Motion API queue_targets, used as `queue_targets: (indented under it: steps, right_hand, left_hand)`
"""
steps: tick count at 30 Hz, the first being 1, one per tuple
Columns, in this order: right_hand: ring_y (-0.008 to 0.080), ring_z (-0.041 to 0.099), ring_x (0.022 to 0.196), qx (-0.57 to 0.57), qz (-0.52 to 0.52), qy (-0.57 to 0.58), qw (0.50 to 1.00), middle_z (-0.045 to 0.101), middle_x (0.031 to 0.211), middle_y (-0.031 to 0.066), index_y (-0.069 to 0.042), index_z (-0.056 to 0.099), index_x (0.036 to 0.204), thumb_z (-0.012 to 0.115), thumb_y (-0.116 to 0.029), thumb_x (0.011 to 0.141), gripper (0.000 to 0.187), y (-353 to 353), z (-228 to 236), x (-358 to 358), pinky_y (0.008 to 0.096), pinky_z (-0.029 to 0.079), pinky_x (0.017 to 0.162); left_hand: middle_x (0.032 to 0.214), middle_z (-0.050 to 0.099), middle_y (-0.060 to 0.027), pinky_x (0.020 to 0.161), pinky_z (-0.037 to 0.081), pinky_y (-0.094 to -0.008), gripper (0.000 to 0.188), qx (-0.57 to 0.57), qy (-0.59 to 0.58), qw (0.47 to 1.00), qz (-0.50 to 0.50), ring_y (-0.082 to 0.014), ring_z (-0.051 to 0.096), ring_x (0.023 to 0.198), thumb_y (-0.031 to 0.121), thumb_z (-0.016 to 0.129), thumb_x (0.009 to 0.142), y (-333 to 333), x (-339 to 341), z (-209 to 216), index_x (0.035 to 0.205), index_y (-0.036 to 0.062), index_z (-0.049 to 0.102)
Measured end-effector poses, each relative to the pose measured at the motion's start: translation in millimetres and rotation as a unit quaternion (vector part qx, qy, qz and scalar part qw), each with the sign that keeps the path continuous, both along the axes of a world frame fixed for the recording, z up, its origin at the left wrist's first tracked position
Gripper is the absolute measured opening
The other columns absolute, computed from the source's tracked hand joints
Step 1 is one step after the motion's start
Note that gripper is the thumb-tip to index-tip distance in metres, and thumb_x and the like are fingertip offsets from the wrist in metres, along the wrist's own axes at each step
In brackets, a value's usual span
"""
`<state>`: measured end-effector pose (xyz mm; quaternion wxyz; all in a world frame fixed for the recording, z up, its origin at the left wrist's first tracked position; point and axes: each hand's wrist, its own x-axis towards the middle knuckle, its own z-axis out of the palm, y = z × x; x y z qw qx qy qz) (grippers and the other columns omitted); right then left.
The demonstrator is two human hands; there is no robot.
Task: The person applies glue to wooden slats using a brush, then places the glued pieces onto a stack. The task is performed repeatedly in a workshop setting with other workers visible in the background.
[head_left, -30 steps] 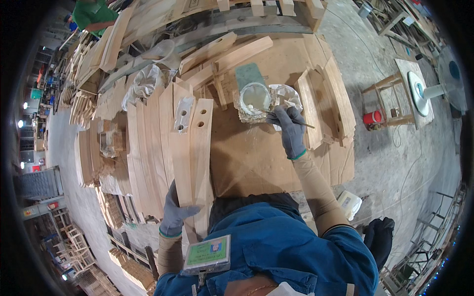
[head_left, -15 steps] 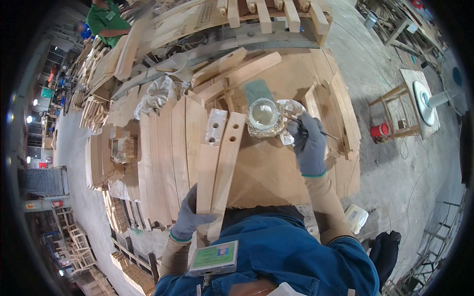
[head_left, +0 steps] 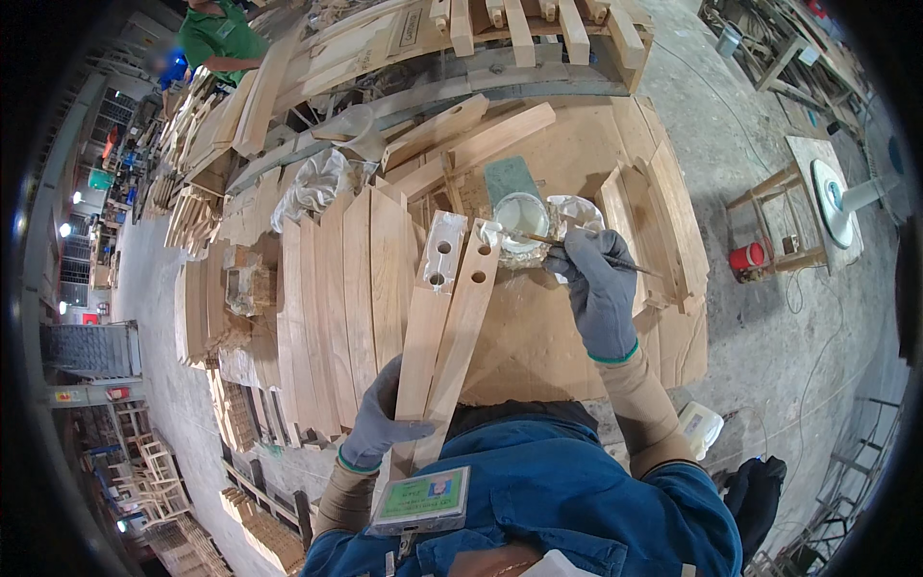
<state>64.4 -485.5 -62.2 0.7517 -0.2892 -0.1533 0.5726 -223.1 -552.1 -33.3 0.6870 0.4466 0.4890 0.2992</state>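
Note:
My left hand [head_left: 381, 421], in a grey glove, is closed around the lower part of two wooden pieces lying side by side. The left piece [head_left: 423, 337] has two holes and a white, glue-like smear over its upper end. The right piece [head_left: 460, 332] also has two holes, with a little white at its top corner. Gloved in grey too, my right hand [head_left: 600, 293] grips a thin brush [head_left: 527, 237], whose tip is at the top end of the right piece. Just behind the tip stands a pot [head_left: 522, 196] of white, glue-like stuff, crusted outside.
Long wooden pieces [head_left: 332, 308] lie in a row to the left. Crumpled plastic [head_left: 317, 188] and loose boards [head_left: 481, 144] lie behind. More boards [head_left: 663, 226] stand at the right of the cardboard [head_left: 538, 361]. A person in green [head_left: 221, 38] is at the far left.
The brush has moved left from the pot's edge to the top of the right wooden piece. Both held pieces have shifted slightly right, and white now shows on the right one's corner.

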Motion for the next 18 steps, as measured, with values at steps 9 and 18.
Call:
queue_targets:
  steps: [9,18]
  right_hand:
    - [0.0225,0.063,0.085,0.045,0.012,-0.021,0.999,0.06,0.091,0.012,0.0,0.053,0.082,0.058,0.008,0.078,0.01,-1.4,-5.4,3.5,0.0306,0.054,0.08]
    - [0.021,0.06,0.084,0.075,0.036,-0.096,0.992,0.056,0.087,0.01,-0.002,0.048,0.078,0.055,0.013,0.073,0.018,-10.7,-1.5,2.4,0.0331,0.052,0.08]
  left_hand:
    - [0.126,0.048,-0.009,0.1,0.035,-0.0337,0.094,0.013,0.005,1.0,-0.009,-0.0204,0.045,0.118,0.004,0.082,0.051,-3.0,-3.2,-5.1,0.132,0.0007,0.036]
    - [0.127,0.047,-0.0092,0.1,0.035,-0.0339,0.093,-0.003,-0.005,1.0,-0.003,-0.0201,0.045,0.118,0.003,0.082,0.052,-5.0,-3.2,-2.5,0.132,0.0003,0.036]
